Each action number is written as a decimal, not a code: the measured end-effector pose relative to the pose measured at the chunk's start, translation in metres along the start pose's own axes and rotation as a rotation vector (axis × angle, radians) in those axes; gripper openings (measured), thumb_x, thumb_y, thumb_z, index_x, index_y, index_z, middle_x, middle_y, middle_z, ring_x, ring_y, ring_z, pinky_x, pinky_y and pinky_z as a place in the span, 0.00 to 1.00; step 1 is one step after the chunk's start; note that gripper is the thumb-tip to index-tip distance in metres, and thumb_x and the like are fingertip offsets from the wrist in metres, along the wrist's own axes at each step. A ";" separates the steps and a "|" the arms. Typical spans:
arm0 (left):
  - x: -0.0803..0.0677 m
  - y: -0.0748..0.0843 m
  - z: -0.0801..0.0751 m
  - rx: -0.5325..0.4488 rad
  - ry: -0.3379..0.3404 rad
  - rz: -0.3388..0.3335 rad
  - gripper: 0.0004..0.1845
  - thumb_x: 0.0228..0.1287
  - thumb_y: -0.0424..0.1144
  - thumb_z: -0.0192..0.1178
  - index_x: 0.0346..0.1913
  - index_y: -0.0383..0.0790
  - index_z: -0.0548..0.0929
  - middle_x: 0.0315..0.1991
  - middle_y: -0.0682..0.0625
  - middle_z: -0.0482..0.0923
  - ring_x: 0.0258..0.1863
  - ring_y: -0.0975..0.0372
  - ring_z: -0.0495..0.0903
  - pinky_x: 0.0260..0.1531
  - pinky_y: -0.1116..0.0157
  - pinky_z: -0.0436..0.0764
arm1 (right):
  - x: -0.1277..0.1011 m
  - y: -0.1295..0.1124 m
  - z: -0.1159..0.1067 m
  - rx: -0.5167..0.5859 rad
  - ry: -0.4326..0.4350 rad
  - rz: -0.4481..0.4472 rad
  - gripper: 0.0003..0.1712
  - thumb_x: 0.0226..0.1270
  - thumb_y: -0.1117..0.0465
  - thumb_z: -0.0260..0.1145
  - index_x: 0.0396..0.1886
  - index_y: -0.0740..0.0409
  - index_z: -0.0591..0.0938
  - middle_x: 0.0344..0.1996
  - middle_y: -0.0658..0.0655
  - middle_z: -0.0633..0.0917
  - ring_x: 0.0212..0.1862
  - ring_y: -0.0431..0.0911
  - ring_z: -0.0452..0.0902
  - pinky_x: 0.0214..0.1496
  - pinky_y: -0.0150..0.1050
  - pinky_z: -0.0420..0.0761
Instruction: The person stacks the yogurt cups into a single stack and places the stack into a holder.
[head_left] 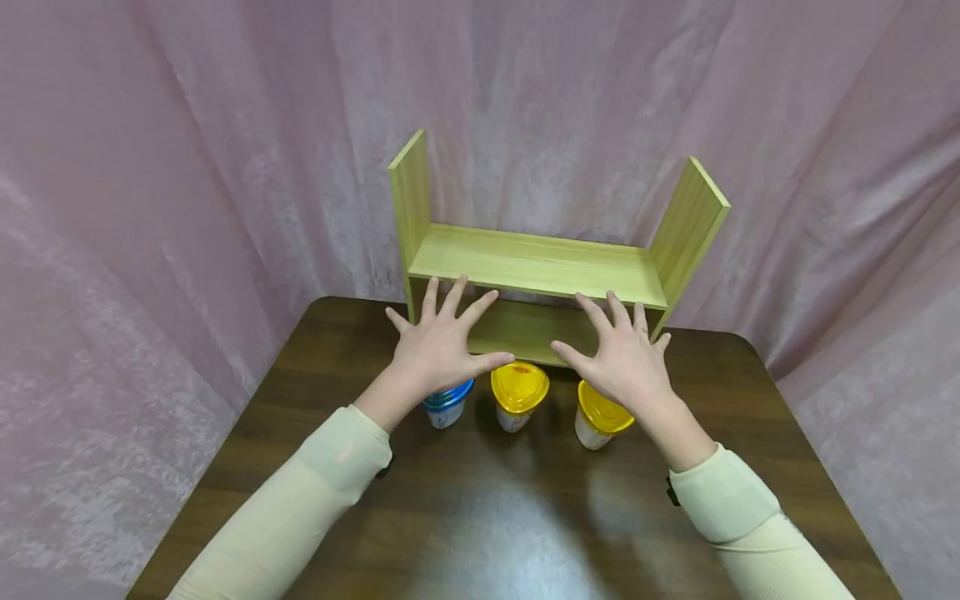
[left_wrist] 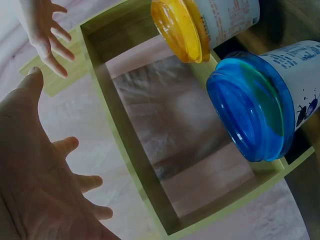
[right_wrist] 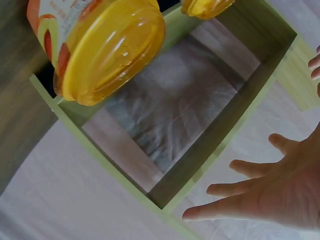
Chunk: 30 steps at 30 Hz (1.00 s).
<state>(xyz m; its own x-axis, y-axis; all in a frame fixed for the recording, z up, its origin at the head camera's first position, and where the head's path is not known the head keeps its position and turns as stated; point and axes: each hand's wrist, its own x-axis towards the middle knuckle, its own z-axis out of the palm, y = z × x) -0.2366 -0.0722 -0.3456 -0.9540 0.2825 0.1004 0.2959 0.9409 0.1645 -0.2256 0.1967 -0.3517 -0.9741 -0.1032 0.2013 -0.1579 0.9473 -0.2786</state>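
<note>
My left hand (head_left: 438,346) hovers with fingers spread above a cup with a blue lid (head_left: 447,402), partly covering it in the head view. To its right stands a cup with a yellow lid (head_left: 519,392). My right hand (head_left: 624,360), also spread wide, is over a second yellow-lidded cup (head_left: 600,417). Neither hand holds anything. All three cups stand upright in a row in front of a light wooden shelf (head_left: 536,258). In the left wrist view the blue lid (left_wrist: 250,110) shows close up; the right wrist view shows a yellow lid (right_wrist: 117,52) closely.
The shelf has two upright side panels, an upper board and a lower board (head_left: 525,329), and stands at the back of the dark wooden table (head_left: 480,517). Pink curtains (head_left: 555,108) hang behind the table and along both sides.
</note>
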 end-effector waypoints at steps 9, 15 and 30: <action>0.000 -0.019 0.022 -0.099 0.067 0.012 0.48 0.58 0.82 0.46 0.80 0.71 0.52 0.82 0.51 0.42 0.80 0.44 0.37 0.58 0.20 0.43 | -0.006 0.012 0.013 0.065 0.005 -0.029 0.50 0.63 0.22 0.55 0.79 0.39 0.61 0.78 0.64 0.56 0.76 0.72 0.47 0.64 0.80 0.52; -0.005 -0.046 0.056 -0.255 0.103 0.005 0.47 0.60 0.77 0.53 0.79 0.65 0.57 0.81 0.50 0.48 0.78 0.44 0.45 0.58 0.20 0.50 | -0.020 0.038 0.036 0.133 0.009 -0.019 0.49 0.64 0.25 0.58 0.78 0.44 0.64 0.76 0.65 0.60 0.73 0.69 0.55 0.55 0.75 0.69; -0.019 -0.086 0.125 -0.611 0.042 -0.135 0.56 0.52 0.72 0.67 0.80 0.61 0.52 0.78 0.46 0.55 0.73 0.42 0.60 0.57 0.32 0.70 | -0.040 0.073 0.090 0.235 -0.056 0.011 0.55 0.57 0.32 0.72 0.78 0.48 0.62 0.73 0.70 0.60 0.67 0.73 0.64 0.52 0.73 0.73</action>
<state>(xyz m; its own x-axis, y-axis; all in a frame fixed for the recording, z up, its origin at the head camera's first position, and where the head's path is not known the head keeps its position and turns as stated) -0.2503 -0.1356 -0.4840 -0.9859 0.1490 0.0757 0.1584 0.6880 0.7082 -0.2130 0.2430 -0.4645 -0.9824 -0.1156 0.1465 -0.1738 0.8527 -0.4927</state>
